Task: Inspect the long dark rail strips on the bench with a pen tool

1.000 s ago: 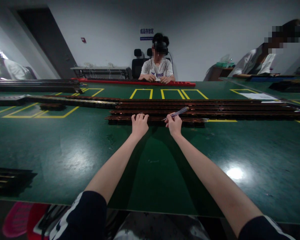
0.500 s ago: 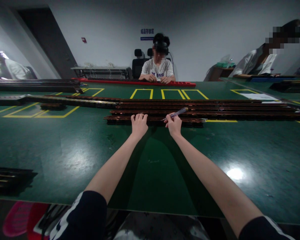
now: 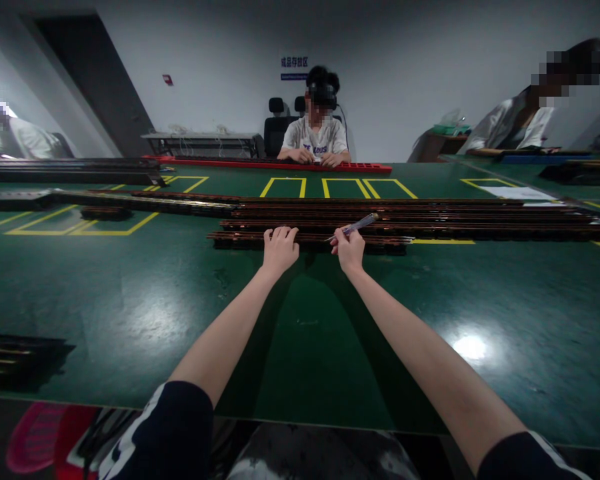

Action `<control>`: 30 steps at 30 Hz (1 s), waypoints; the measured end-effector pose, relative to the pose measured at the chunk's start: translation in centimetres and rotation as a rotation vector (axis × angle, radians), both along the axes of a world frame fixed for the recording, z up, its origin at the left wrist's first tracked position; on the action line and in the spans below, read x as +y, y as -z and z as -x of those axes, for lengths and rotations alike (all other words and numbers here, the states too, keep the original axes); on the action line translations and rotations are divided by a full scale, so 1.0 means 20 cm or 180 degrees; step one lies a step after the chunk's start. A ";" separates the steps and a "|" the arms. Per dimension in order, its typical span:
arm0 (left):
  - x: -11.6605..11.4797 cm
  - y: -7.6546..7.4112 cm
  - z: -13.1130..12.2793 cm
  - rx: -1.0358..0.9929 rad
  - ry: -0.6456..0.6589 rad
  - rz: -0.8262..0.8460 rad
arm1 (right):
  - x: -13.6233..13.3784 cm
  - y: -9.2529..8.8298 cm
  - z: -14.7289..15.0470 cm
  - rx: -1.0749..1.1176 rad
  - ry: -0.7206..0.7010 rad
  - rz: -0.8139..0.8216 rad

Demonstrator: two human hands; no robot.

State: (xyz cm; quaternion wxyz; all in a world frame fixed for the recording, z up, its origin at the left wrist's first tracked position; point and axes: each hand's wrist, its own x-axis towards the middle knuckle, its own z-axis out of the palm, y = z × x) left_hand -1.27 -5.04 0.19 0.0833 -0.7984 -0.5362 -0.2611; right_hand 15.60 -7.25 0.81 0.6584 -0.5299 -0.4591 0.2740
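Note:
My left hand (image 3: 279, 249) rests with its fingers curled over the near edge of a long dark strip (image 3: 240, 238), the nearest of several long brown-black strips lying across the green table (image 3: 130, 300). Just to its right, my right hand (image 3: 349, 249) pinches a thin translucent pen-like tool (image 3: 356, 226), whose tip points left at the same strip. Both arms stretch straight out from the bottom of the view.
More long strips (image 3: 480, 217) lie side by side behind the near one. Yellow outlined boxes (image 3: 340, 187) mark the table. A person sits opposite at a red tray (image 3: 280, 165); other people work at far left and right. Dark trays (image 3: 15, 357) lie near left.
Almost nothing differs; both hands hold the same place on the near strip, with only a slight shift of the view.

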 end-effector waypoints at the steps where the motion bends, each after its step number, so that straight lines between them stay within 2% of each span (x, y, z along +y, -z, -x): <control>1: 0.00 0.00 0.00 0.0003 0.0031 0.0008 | 0.00 0.00 0.00 0.0026 0.0008 -0.0002; 7: 0.02 0.02 0.00 0.0056 0.0036 -0.0021 | 0.01 -0.01 0.00 0.0213 0.0074 0.0016; 30: 0.02 0.04 -0.01 0.0120 -0.0015 -0.0071 | 0.02 0.00 0.00 0.0187 0.0028 -0.0050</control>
